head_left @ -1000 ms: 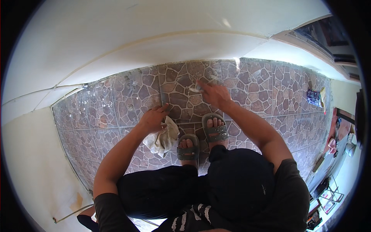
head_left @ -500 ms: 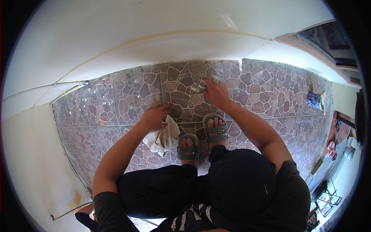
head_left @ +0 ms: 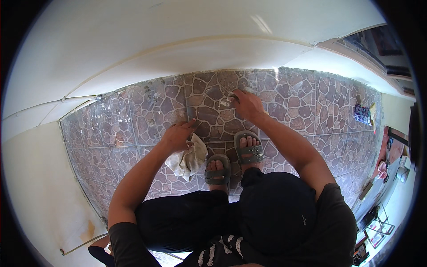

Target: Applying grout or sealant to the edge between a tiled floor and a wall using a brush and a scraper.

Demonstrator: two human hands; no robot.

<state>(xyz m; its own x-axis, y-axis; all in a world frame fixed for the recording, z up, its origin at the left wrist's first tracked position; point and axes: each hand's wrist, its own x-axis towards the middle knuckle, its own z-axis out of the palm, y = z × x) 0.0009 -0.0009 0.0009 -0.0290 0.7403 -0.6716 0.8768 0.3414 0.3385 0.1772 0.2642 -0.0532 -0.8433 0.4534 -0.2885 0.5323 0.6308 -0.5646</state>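
Note:
My left hand (head_left: 178, 136) is low over the patterned floor tiles (head_left: 218, 116), index finger stretched forward. An off-white cloth (head_left: 189, 161) bunches beneath its palm, with the thumb and other fingers curled against it. Farther forward, my right hand (head_left: 248, 105) is closed, its fingertips down at the tile surface. Whatever its fingers grip is too small and hidden to name. Just left of those fingertips lies a whitish patch (head_left: 225, 102) on the tile. My sandalled feet stand between and behind the hands, the cloth beside the left sandal (head_left: 217, 170).
A pale wall (head_left: 187, 55) rises just beyond the tiles. Whitish specks dot the floor at the left. A blue patterned packet (head_left: 363, 115) lies far right by the wall. A metal-framed stand (head_left: 380, 226) and household items are at the right edge.
My right hand has shifted slightly left, its fingertips now closer to the whitish patch. The left hand and cloth stay nearly in place.

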